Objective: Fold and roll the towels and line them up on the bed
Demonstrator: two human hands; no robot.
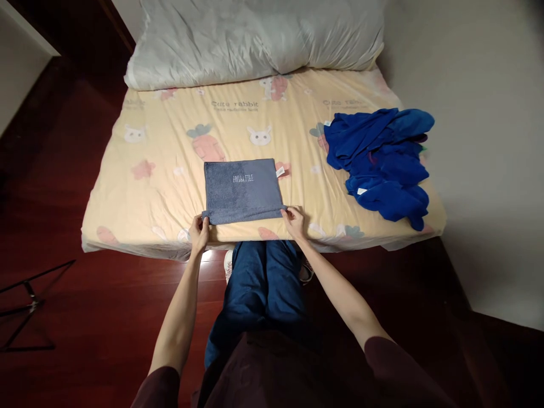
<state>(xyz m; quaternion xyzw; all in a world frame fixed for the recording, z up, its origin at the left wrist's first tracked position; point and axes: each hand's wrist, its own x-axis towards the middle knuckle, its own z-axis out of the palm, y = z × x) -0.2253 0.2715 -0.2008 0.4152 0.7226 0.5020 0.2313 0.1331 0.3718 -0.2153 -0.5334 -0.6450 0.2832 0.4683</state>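
Observation:
A grey-blue folded towel with white lettering lies flat on the yellow cartoon-print bed sheet, close to the bed's near edge. My left hand pinches the towel's near left corner. My right hand pinches its near right corner. Both arms reach forward from dark maroon sleeves, and the towel's near edge is slightly lifted between the two hands.
A heap of bright blue cloths lies on the bed's right side. A grey-white pillow or duvet lies across the head of the bed. A wall borders the right. Dark wooden floor and a black metal stand are at left.

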